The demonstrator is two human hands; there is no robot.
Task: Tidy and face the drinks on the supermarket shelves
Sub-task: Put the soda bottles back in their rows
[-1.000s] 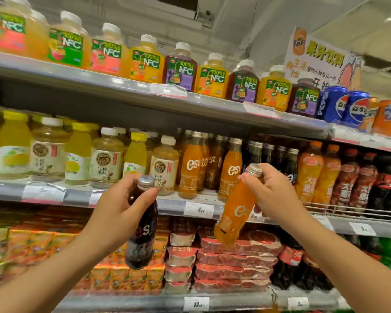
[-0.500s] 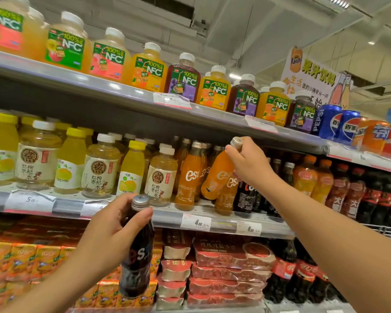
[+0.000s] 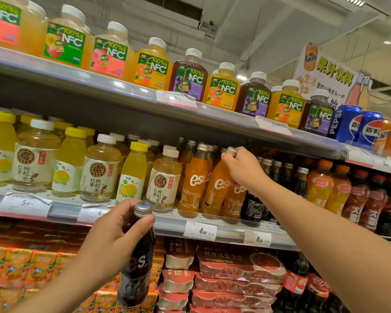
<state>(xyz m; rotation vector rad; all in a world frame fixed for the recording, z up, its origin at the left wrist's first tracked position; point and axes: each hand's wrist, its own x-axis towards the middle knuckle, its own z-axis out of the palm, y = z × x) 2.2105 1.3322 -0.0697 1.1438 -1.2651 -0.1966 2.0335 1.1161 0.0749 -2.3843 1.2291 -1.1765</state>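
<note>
- Drinks fill the middle shelf [image 3: 226, 229]; the one in work is an orange bottle [image 3: 217, 188] in the front row, just beside another orange bottle on its left.
- The right hand [image 3: 242, 168] grasps this orange bottle high up, fingers curled around the neck just under the metal cap [image 3: 231, 150]. The bottle leans a little to the left, with its base at or just above the shelf edge; I cannot tell if it stands fully.
- The left hand [image 3: 113, 233] holds a dark bottle [image 3: 138, 263] in front of the lower shelf, fingers and thumb closed around the neck below its silver cap.
- Both bottles look full, so I judge them rather heavy for their size. The walls look stiff and smooth, perhaps glass; if so, they are fragile and slippery.
- The narrow neck is a good place for lifting and turning with one hand. For setting down, a hold lower on the body would give more control, because a tall thin bottle tips easily and can push its neighbours over.
- The label on the orange bottle already faces outward; the dark bottle is not yet placed, probably next to the dark drinks [image 3: 253, 206] on the right.
</note>
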